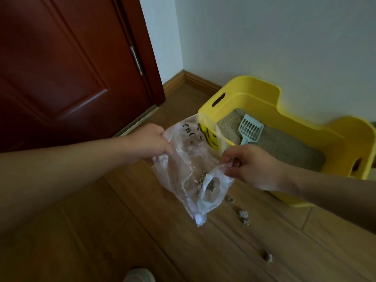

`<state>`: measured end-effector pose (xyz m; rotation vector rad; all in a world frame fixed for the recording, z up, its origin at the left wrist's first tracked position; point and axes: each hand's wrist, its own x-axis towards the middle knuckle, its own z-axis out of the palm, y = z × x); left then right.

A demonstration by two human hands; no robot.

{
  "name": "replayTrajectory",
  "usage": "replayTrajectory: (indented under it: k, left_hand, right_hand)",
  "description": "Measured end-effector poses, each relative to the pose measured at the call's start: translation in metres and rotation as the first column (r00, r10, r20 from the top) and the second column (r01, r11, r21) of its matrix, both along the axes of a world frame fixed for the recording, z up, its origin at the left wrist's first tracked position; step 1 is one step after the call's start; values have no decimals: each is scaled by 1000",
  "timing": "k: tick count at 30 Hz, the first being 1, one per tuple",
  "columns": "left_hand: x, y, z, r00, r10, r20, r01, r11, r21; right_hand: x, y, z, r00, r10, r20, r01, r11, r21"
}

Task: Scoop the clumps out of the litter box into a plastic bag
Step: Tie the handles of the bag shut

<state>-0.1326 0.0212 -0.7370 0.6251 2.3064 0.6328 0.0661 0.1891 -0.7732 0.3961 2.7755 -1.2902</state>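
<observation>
One bag point(183, 171), one scoop point(249, 129), two hands point(149, 140) point(252, 166)

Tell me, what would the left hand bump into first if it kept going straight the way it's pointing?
The left hand pinches the plastic bag, so it would push into that first. Past it probably comes the yellow litter box, though depth is unclear.
</observation>
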Motion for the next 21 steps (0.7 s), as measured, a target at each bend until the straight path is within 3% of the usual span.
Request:
replayTrajectory:
  k: [6, 13, 19, 21]
  left_hand:
    - [7, 19, 36, 994, -68, -87, 79, 988, 132]
    - [6, 31, 62, 998, -49, 41, 34, 952, 305]
    - [20, 34, 95, 970, -240, 48, 195, 875, 444]
    - [29, 37, 105, 950, -310, 31, 270, 870, 412]
  right_hand:
    - [-6, 14, 22, 989, -95, -114, 81, 989, -122]
    - [-16, 26, 52, 955, -194, -223, 118, 942, -313]
    - [-26, 35, 80, 910, -230, -344, 82, 915, -394]
    - [-28, 36, 88, 891, -235, -388, 54, 905, -422]
